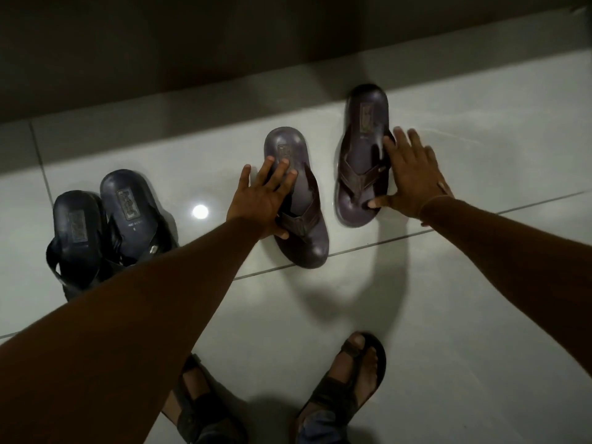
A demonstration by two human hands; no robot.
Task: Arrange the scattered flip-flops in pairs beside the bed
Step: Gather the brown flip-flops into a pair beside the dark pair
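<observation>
Two brown flip-flops lie on the pale tiled floor, heels pointing toward the dark bed base. My left hand rests on the left brown flip-flop, fingers spread over its heel part and thumb by the strap. The right brown flip-flop lies a little farther back and apart from it. My right hand clasps its right edge, thumb on the toe end. A dark blue pair stands together at the left, one flip-flop beside the other, partly hidden by my left forearm.
A tile joint runs diagonally across the floor under the brown flip-flops. My own feet in brown sandals stand at the bottom of the view. A lamp's reflection shines on the tile between the pairs.
</observation>
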